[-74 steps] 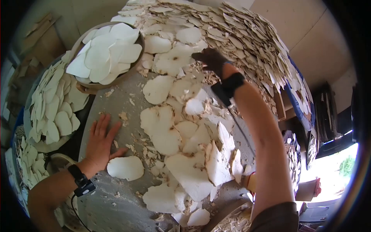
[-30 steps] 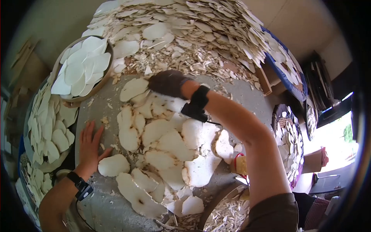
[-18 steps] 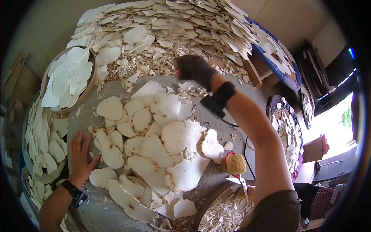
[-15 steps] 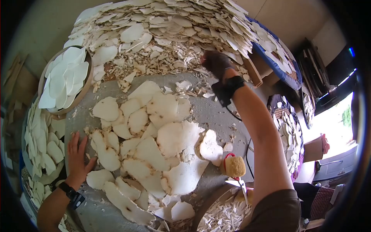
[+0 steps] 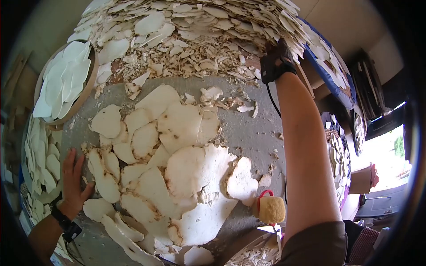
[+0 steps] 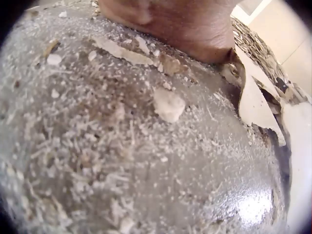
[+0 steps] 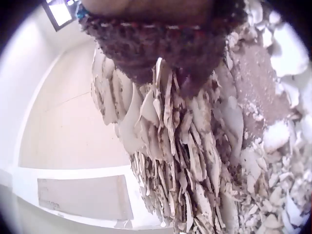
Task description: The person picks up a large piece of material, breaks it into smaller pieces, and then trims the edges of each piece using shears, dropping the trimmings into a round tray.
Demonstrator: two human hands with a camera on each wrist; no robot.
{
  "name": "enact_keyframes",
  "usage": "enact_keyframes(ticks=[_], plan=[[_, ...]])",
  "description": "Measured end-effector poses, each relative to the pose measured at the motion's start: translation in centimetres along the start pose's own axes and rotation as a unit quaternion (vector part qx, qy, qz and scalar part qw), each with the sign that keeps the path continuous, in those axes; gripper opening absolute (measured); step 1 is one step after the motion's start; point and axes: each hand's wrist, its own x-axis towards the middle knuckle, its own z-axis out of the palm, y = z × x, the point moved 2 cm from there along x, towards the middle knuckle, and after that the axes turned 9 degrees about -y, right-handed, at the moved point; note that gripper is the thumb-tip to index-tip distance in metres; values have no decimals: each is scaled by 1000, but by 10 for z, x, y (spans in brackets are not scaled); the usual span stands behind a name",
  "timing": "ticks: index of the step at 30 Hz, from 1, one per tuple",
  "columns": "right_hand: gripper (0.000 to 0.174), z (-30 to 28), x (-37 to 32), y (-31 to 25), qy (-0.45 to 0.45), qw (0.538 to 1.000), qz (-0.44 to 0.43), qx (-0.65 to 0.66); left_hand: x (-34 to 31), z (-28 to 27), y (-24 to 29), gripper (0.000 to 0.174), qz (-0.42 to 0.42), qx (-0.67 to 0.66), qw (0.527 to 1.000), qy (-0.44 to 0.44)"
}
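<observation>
My bare left hand (image 5: 74,184) lies with fingers spread on the left edge of the grey tabletop (image 5: 248,137), beside a spread of thin whitish slices (image 5: 186,173). In the left wrist view, the heel of that hand (image 6: 180,24) rests among crumbs and scraps. At the far right my right hand (image 5: 278,53), in a dark glove, reaches to the big stack of dried slices (image 5: 208,20). The right wrist view shows the glove (image 7: 161,48) against the edges of stacked slices (image 7: 170,141); its fingertips are hidden.
A round basket (image 5: 94,75) of white slices stands at the left, above another pile (image 5: 40,155). Small broken bits (image 5: 177,62) lie before the stack. Near my right forearm are a yellowish roll (image 5: 271,209), red-handled scissors (image 5: 266,193) and a container of shreds (image 5: 253,252).
My right hand has moved from over the slices rightward and away to the stack. My left hand stays flat on the tabletop, while the head view has shifted.
</observation>
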Motion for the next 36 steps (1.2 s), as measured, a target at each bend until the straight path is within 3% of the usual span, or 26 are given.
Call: enact_keyframes(ticks=[5, 36], plan=[[53, -30, -21, -50, -20, 999, 0, -51, 0, -4, 3, 70, -4, -15, 1000, -8], [40, -25, -37, -57, -32, 997, -26, -70, 0, -5, 6, 67, -7, -10, 1000, -11]])
